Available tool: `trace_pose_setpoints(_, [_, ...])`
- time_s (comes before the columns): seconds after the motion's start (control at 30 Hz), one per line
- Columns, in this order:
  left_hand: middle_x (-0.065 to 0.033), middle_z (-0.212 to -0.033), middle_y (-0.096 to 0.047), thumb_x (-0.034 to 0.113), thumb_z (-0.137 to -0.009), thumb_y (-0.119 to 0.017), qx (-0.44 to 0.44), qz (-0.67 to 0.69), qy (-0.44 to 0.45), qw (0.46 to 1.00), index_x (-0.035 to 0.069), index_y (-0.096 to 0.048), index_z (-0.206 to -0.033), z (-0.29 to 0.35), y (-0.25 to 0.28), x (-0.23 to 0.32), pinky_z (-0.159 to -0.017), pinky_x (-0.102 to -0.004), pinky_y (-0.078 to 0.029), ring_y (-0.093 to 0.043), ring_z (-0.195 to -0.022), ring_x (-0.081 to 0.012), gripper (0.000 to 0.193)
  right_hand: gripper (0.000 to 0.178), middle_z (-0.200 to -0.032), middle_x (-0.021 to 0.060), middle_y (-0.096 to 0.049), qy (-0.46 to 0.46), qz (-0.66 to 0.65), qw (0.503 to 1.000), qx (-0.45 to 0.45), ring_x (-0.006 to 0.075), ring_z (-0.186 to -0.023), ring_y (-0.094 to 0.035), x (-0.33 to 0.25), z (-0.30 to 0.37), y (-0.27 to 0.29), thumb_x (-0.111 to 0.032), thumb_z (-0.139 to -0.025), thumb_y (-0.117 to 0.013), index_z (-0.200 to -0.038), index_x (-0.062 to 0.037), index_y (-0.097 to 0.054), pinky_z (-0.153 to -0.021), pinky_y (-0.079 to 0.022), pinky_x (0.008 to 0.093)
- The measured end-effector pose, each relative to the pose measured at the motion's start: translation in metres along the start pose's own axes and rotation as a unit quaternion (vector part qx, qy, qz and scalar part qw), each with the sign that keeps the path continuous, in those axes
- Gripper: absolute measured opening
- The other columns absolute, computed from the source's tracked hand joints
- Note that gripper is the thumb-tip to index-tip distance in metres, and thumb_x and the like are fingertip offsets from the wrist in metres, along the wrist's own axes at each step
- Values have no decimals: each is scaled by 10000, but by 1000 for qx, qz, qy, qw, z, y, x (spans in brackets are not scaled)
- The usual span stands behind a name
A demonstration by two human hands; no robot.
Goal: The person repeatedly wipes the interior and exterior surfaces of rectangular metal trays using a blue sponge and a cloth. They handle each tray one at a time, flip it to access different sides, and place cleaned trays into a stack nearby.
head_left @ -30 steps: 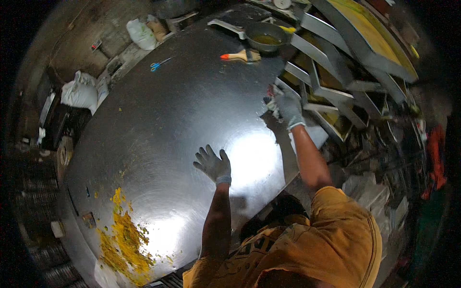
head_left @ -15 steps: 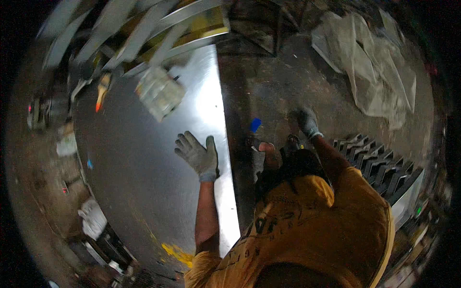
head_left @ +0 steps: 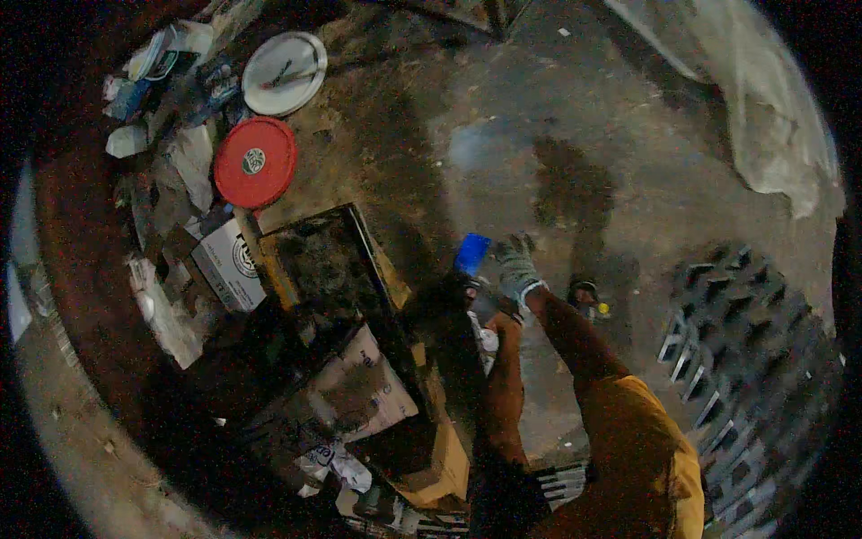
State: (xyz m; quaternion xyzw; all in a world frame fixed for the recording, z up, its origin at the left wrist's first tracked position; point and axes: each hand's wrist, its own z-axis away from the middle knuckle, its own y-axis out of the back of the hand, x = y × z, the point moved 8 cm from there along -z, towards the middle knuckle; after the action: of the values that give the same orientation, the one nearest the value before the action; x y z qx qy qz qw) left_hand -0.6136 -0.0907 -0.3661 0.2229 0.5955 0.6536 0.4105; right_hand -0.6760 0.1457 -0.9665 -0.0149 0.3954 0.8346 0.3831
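Observation:
My right hand [head_left: 514, 265], in a grey knitted glove, reaches low over the floor with its fingers stretched and slightly apart. It appears to hold nothing. Just left of the fingertips lies a small flat blue piece [head_left: 471, 254]; a narrow gap seems to separate the two. My bare lower leg [head_left: 505, 382] and its foot are right below the blue piece, and the other shoe [head_left: 585, 295] is farther right. My left hand cannot be seen.
On the left are a red round lid [head_left: 255, 162], a white round lid [head_left: 285, 74], a printed white box [head_left: 226, 268], a dark open frame [head_left: 328, 256] and a cardboard box [head_left: 440, 467]. Stacked metal pieces [head_left: 745, 332] stand right. A pale sheet [head_left: 763, 117] lies far right.
My view has swung down under the metal tabletop, and boxes and lids now show. The right hand has moved left toward the blue piece. My left hand has left the picture.

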Motion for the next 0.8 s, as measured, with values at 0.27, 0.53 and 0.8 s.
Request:
trace_pose_setpoints(0.27, [-285,-1609,-226,386,-973,-567,-59,16,16,998,-67,-234,-1548,-28,-44,22,-1228,-563,-106,-183,-1504,-435,805,438,-1380,107,-603,44,-9,997,64,346,-1276,-546,11,-102,-37,-387,-914,-578,-1296,-180,-630,-1069,-361,628])
trace_pose_setpoints(0.53, [-297,-1592,-266,346,-957,-587,-18,82,37,996,-86,-265,-1532,14,28,-6,-1227,-555,-127,-220,-1493,-434,788,313,-1154,76,-672,-223,-429,863,148,319,-1005,-653,77,57,-37,-365,-943,-608,-1171,-161,-670,-869,-511,505])
trace_pose_setpoints(0.8, [-314,-1569,-302,366,-922,-619,106,105,28,988,-98,-338,-1492,35,60,-76,-1227,-577,-102,-243,-1470,-478,787,312,-1038,27,-639,-218,-844,403,279,236,-922,-640,14,317,73,-341,-959,-636,-1201,-144,-621,-820,-540,428])
